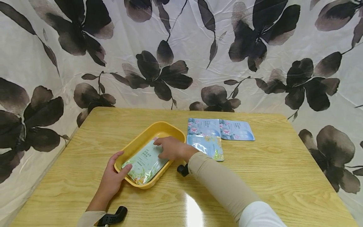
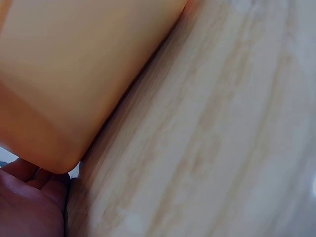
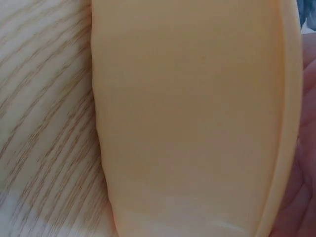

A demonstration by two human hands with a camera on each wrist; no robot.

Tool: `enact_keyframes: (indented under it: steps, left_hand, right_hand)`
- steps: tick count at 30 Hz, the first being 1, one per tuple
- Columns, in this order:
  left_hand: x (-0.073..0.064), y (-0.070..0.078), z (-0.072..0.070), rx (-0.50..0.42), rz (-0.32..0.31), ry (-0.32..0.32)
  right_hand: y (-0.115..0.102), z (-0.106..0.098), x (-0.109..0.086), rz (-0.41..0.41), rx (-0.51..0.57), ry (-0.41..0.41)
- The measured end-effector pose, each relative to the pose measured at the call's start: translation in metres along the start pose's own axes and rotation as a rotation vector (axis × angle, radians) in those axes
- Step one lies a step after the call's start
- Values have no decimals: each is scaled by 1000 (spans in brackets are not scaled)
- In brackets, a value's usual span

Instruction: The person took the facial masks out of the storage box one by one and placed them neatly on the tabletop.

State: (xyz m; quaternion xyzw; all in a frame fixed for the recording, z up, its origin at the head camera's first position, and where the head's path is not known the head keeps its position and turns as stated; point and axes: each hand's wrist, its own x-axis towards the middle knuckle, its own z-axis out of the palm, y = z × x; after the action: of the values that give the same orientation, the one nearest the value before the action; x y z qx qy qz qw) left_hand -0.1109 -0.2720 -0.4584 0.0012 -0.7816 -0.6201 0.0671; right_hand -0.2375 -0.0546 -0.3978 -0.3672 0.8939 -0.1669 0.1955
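A yellow plastic tub (image 1: 136, 145) stands at a slant on the table, its outer wall close up in both wrist views. Inside lies a pale green face mask packet (image 1: 144, 164) with leafy print and small flowers at its near end. My left hand (image 1: 112, 176) grips the tub's near-left rim, thumb over the inside and fingers along the outside. Reaching across the opposite rim, my right hand (image 1: 173, 148) holds the green packet at its far right part, thumb on its face. The packet's edge under that hand is hidden.
Right of the tub lie two blue flowered packets (image 1: 204, 126) (image 1: 237, 130) side by side, with another light blue packet (image 1: 207, 145) in front, partly behind my right forearm. The wooden table (image 1: 272, 170) ends at a floral cloth backdrop (image 1: 204, 63).
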Motion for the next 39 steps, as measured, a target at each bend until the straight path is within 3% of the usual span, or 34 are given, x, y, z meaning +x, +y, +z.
enact_keyframes:
  steps: [16,20,25,29,34,39]
  left_hand:
    - [2,1,0,-12,7,-14]
    - [1,2,1,-11,7,-13]
    - [1,3,1,-5,8,-11]
    - [1,3,0,-6,8,-12]
    - [0,2,-1,8,-3,-6]
    - [0,2,-1,11,-23,-5]
  right_hand:
    - [-1,-4,1,39,2,-5]
    - [-1,-4,3,45,66,3]
    - [0,-5,2,54,251,15]
    - [1,-7,0,43,333,16]
    - [3,-9,-2,47,380,3]
    - [2,-11,-4,-22,315,8]
